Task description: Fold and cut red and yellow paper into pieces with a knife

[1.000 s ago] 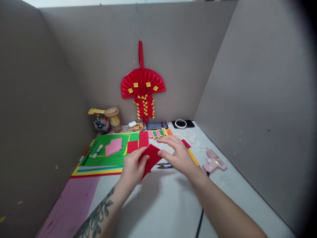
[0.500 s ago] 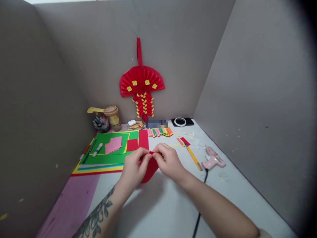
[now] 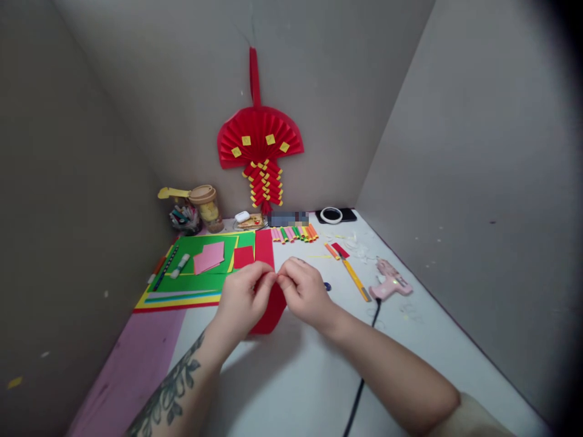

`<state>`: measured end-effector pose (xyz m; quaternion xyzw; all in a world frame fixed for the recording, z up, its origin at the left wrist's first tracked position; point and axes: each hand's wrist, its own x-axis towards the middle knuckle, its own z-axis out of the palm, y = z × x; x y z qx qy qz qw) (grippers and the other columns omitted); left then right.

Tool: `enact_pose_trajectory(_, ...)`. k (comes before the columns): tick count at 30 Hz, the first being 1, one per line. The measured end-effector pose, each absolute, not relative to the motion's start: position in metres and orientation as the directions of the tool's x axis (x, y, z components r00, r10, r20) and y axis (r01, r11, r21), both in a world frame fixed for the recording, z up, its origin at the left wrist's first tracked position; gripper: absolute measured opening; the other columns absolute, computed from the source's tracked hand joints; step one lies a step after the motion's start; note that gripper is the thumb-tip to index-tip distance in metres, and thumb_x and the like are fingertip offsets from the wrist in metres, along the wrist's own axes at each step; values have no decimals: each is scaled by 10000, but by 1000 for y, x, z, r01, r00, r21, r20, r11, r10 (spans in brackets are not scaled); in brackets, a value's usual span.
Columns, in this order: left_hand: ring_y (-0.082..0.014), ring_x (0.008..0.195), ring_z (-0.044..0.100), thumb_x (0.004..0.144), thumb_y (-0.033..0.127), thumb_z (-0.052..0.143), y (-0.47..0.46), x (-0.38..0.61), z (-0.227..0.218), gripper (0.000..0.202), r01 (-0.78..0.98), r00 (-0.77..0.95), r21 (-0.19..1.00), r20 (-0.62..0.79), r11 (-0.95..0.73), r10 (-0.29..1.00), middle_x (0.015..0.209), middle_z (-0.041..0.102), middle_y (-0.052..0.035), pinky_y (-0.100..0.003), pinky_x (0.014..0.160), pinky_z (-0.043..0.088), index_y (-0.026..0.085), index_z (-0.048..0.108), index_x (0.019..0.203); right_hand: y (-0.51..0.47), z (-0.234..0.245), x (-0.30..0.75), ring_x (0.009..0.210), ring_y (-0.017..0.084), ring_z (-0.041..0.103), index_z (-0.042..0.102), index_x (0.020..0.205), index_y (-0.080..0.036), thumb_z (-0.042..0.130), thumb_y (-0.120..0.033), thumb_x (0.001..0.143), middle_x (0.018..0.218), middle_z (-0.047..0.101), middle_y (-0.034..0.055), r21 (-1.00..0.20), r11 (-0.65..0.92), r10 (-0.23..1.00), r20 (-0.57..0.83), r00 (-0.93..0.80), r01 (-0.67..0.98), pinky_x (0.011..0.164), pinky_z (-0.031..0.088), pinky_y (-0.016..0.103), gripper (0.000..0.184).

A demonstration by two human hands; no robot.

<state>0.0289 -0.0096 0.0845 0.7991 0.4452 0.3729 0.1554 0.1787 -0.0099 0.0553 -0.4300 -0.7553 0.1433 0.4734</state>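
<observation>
Grey walls (image 3: 469,200) enclose a pale counter (image 3: 282,388), with a red fan ornament (image 3: 260,135) hanging at the rear. Over the counter's middle, the left hand (image 3: 246,294) and right hand (image 3: 304,292) meet at the fingertips, thumbs and fingers closed in a pinch on the upper edge of a red paper (image 3: 272,312), which hangs below and between them. Light, even pressure along that edge, with both pinches level, should keep the red paper from creasing askew.
</observation>
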Motion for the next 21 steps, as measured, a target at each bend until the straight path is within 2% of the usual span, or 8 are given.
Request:
enact_pose_trajectory(6, -107, 595, 535, 863, 216, 445, -19, 24, 93, 187, 597, 272, 519, 585, -611, 764, 649, 597, -4, -204, 583, 412, 178, 573, 732, -20, 72, 179, 634, 152, 428, 400, 637, -203, 400, -218, 879, 632, 446, 11, -496, 655, 719, 642, -267, 570, 622, 331, 271, 243)
enact_pose_trajectory(12, -93, 591, 535, 856, 178, 476, -28, 18, 106, 161, 596, 256, 473, 653, -649, 712, 657, 608, 4, -190, 570, 410, 171, 573, 727, -24, 77, 181, 546, 126, 347, 350, 583, -197, 391, -332, 929, 559, 359, -19, -411, 704, 641, 719, -269, 579, 566, 280, 262, 373)
enact_pose_trajectory(15, -86, 584, 533, 846, 164, 491, -26, 15, 108, 145, 593, 265, 480, 641, -646, 720, 657, 610, 13, -181, 560, 403, 170, 581, 733, -21, 75, 183, 524, 118, 319, 318, 560, -196, 374, -394, 940, 530, 314, -32, -439, 735, 637, 708, -305, 517, 552, 266, 259, 432)
enact_pose_trajectory(18, -90, 597, 542, 842, 169, 500, -22, 11, 108, 134, 578, 267, 519, 609, -630, 747, 667, 615, 12, -181, 560, 404, 167, 589, 742, -18, 77, 186, 547, 117, 356, 341, 566, -194, 356, -420, 944, 550, 350, -26, -516, 741, 665, 650, -368, 429, 565, 290, 248, 440)
enact_pose_trajectory(21, -96, 606, 545, 843, 180, 500, -18, 8, 108, 138, 565, 252, 564, 577, -602, 777, 673, 617, 10, -183, 561, 406, 164, 591, 740, -18, 85, 190, 590, 120, 395, 381, 595, -189, 376, -376, 943, 594, 405, -14, -572, 717, 697, 585, -415, 398, 585, 313, 239, 395)
